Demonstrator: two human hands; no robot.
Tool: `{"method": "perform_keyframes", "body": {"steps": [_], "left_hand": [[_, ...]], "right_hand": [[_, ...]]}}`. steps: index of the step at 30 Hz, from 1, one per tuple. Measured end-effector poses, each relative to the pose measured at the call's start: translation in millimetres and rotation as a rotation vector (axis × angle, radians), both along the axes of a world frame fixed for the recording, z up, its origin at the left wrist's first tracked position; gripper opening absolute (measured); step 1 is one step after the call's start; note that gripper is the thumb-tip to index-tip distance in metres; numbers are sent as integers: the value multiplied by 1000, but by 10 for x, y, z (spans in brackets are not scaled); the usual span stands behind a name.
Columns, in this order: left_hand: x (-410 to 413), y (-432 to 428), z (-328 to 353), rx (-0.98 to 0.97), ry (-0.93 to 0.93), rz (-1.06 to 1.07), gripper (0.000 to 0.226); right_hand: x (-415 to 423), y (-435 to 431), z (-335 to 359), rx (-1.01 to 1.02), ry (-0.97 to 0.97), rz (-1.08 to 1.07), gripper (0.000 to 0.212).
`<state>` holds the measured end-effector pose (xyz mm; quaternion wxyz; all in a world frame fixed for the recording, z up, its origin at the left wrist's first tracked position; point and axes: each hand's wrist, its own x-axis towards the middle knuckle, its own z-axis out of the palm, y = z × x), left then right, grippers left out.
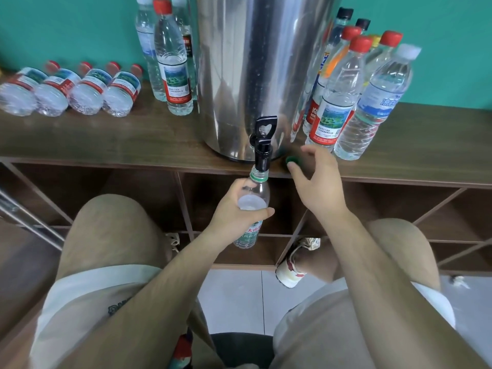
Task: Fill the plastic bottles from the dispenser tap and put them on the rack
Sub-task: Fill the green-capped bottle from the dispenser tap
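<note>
Thin clear plastic bottle (259, 194) held mouth-up, right under the dispenser tap (262, 145)
Left hand (234, 211) wraps its shoulder; soft walls would likely dent, and it gets heavier as it fills; right hand (316, 182) hovers loose-fingered, empty, just beside the green cap (291, 160).

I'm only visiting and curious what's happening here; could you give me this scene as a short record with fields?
Left hand: grips the bottle, its mouth up at the tap
Right hand: fingers spread over the green cap on the shelf top, holding nothing
Dispenser: steel drum, black tap handle upright
Lying bottles: four, red-capped, left of the drum
Standing bottles: clusters either side of the drum
Water flow: cannot tell
</note>
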<state>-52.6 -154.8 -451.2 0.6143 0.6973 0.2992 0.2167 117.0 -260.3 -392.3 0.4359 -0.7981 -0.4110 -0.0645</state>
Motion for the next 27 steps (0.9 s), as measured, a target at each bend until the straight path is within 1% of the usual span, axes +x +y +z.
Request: {"method": "perform_keyframes", "body": {"steps": [2, 4, 5, 7, 9, 10, 12, 14, 17, 20, 22, 25, 27], "left_hand": [[7, 5, -11, -3, -9, 2, 65], [16, 4, -13, -11, -23, 11, 66], [21, 3, -13, -14, -28, 15, 66], [38, 5, -24, -24, -29, 19, 66], [53, 10, -33, -24, -23, 15, 67], [60, 14, -34, -17, -19, 11, 68], [73, 23, -33, -7, -19, 8, 68], [78, 32, -26, 0, -13, 11, 66], [74, 37, -3, 11, 8, 18, 65], [64, 28, 21, 8, 19, 25, 66], [57, 18, 41, 11, 18, 24, 67], [60, 8, 36, 0, 11, 32, 68], [69, 5, 26, 0, 1, 32, 68]], "right_hand": [[-88, -17, 136, 164, -100, 94, 29], [-195, 10, 344, 283, -151, 251, 27], [-254, 39, 462, 299, -161, 323, 30], [-359, 98, 672, 228, -153, 412, 41], [-409, 152, 797, 87, -196, 425, 48], [-412, 179, 836, 18, -223, 423, 48], [-392, 231, 895, -89, -222, 419, 41], [-371, 268, 929, -111, -202, 425, 28], [-359, 278, 886, -25, -229, 423, 19], [-419, 239, 751, 113, -338, 399, 16], [-457, 215, 649, 195, -444, 393, 12], [-473, 199, 514, 279, -578, 387, 26], [-457, 186, 443, 311, -637, 390, 22]]}}
